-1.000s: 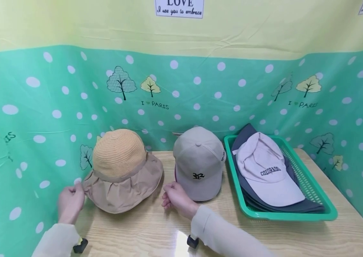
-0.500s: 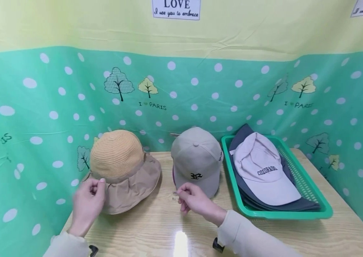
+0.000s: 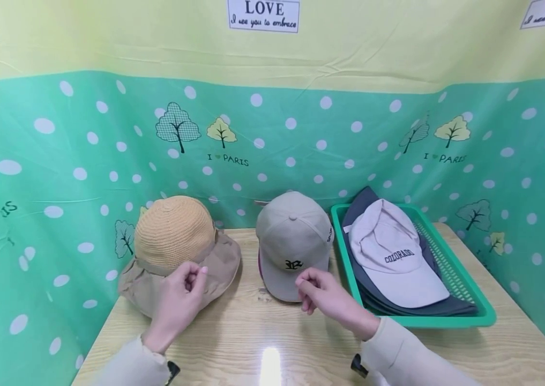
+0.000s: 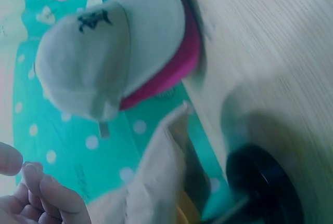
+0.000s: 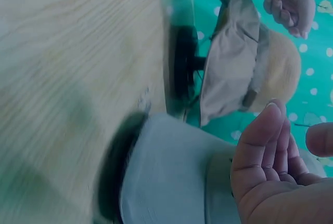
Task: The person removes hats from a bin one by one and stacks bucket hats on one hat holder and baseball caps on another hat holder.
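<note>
A sun hat (image 3: 171, 236) with a straw crown and a wide beige cloth brim sits at the left on a black-based stand (image 5: 184, 63). My left hand (image 3: 180, 303) hovers in front of its brim, fingers loosely curled around nothing. Mid-table is a grey baseball cap (image 3: 293, 230) with a black emblem; magenta shows under its visor in the left wrist view. Close to the visor's front right, my right hand (image 3: 332, 300) hangs with relaxed fingers and holds nothing. In the right wrist view, a gap separates that hand's thumb from its bent fingers (image 5: 260, 141).
On the right stands a green plastic basket (image 3: 486, 316). Inside, a pale COLORADO cap (image 3: 395, 252) lies over dark headwear (image 3: 462, 307). A polka-dot cloth (image 3: 291, 139) hangs behind and beside the wooden table (image 3: 233, 348).
My left hand has left the sun hat's left brim edge and moved right, in front of the hat. My right hand has shifted right across the grey cap's front. The hats stay put.
</note>
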A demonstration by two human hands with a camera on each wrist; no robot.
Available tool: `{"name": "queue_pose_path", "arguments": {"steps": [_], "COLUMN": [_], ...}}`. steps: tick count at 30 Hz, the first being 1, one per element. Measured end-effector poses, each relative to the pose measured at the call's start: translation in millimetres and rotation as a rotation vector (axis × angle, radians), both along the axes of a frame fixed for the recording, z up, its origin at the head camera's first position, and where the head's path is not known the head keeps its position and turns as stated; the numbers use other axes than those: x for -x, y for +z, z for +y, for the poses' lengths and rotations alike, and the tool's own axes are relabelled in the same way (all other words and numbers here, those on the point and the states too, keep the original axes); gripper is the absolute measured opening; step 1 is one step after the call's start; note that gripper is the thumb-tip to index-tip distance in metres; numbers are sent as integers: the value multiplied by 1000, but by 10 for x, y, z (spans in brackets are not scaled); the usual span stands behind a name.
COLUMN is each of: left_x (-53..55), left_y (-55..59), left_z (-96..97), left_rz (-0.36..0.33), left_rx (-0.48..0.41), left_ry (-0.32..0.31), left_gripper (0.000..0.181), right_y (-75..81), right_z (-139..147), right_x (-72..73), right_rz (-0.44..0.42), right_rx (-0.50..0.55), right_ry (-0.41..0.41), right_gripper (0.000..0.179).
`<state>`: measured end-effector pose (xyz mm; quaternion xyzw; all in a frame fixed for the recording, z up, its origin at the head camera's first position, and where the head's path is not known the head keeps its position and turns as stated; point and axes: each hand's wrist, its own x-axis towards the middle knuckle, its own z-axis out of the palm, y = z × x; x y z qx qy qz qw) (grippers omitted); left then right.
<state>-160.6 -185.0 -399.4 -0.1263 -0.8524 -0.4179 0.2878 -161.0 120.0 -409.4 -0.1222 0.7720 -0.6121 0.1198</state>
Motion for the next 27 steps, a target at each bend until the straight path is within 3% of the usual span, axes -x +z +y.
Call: {"name": "queue_pose_path", "arguments": {"steps": [4, 9, 17, 27], "left_x": [33, 58, 83, 101], "left_y": [-1, -6, -11, -73], "left_z": [160, 351, 699, 1205], "left_rz": [19, 28, -54, -145], "left_rx": [50, 50, 11, -2], "left_ry": [-36, -103, -210, -332], "left_gripper": [22, 23, 19, 13], "right_y": [58, 130, 263, 434], "right_z": [163, 355, 691, 1200], "right_x": [-14, -17, 50, 275], "right_rz": [16, 38, 77, 113], "right_rx": [-48, -99, -172, -325], "right_ry": [-2, -22, -71, -165], "right_gripper": [18, 18, 23, 28]}}
